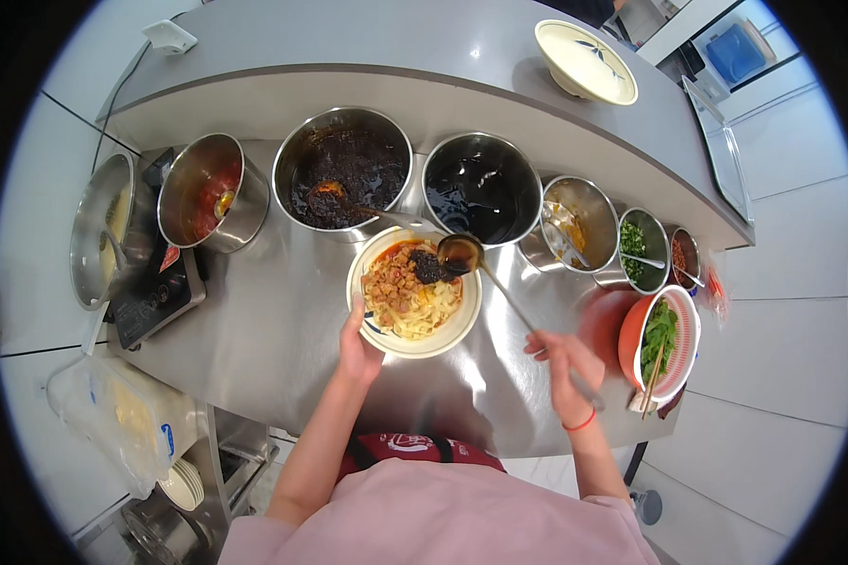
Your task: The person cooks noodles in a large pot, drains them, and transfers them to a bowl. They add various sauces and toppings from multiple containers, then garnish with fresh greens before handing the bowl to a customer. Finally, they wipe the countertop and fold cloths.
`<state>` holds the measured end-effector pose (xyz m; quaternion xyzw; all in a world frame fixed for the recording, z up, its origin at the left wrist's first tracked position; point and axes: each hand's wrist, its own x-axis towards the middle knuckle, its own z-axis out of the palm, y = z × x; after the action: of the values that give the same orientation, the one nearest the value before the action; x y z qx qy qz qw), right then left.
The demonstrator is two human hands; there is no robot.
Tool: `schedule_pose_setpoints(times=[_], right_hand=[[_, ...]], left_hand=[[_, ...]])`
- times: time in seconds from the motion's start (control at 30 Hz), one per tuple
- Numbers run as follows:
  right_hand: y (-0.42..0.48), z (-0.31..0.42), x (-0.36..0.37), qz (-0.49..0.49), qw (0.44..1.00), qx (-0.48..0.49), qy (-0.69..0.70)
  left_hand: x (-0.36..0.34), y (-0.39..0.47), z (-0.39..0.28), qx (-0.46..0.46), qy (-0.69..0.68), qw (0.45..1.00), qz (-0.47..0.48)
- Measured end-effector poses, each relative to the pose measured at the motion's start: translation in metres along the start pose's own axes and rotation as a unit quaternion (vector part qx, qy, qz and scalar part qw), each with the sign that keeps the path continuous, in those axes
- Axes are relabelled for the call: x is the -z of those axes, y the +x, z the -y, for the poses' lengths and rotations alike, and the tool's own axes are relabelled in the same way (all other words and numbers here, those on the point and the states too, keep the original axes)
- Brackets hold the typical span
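Note:
My left hand (pixel 360 349) grips the near left rim of a cream bowl (pixel 472 304), thumb on the edge. Inside are pale flat noodles (pixel 417 321), diced brown topping (pixel 393 279), reddish oil and a dark, thick sauce (pixel 427 267). In my right hand (pixel 569 371) is the long handle of a metal ladle (pixel 459 256). Its bowl holds a dark liquid and hangs over the noodle bowl's far right rim. Behind it stands a steel pot of black liquid (pixel 477 187). A pot of dark chunky sauce (pixel 350 169), with another ladle (pixel 328 198) resting inside, stands to its left.
Leftward are a pot with red liquid (pixel 212 201), a shallow pan (pixel 102 233) and an induction cooker (pixel 159 296). Rightward stand containers of yellowish food (pixel 572 229), chopped green onion (pixel 632 244) and reddish bits (pixel 682 258), plus a colander (pixel 685 353) with leafy greens and chopsticks. An empty bowl (pixel 586 60) sits on the ledge.

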<state>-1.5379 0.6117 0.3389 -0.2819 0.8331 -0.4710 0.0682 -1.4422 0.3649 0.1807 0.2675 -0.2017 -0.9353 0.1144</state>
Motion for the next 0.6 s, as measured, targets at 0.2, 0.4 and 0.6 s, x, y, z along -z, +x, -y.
schedule_pose_setpoints(times=[0.2,0.4,0.6], right_hand=[[-0.016,0.010,-0.009,-0.013,0.959,0.232,-0.161],[-0.002,0.003,-0.029,-0.107,0.993,-0.041,0.041],[0.079,-0.043,-0.051,-0.176,0.929,-0.177,0.271]], left_hand=[[0.016,0.012,-0.001,0.038,-0.041,0.998,0.015],[0.023,0.017,-0.003,0.040,-0.038,0.998,0.002],[0.026,0.015,-0.007,0.052,-0.022,0.998,-0.012]])
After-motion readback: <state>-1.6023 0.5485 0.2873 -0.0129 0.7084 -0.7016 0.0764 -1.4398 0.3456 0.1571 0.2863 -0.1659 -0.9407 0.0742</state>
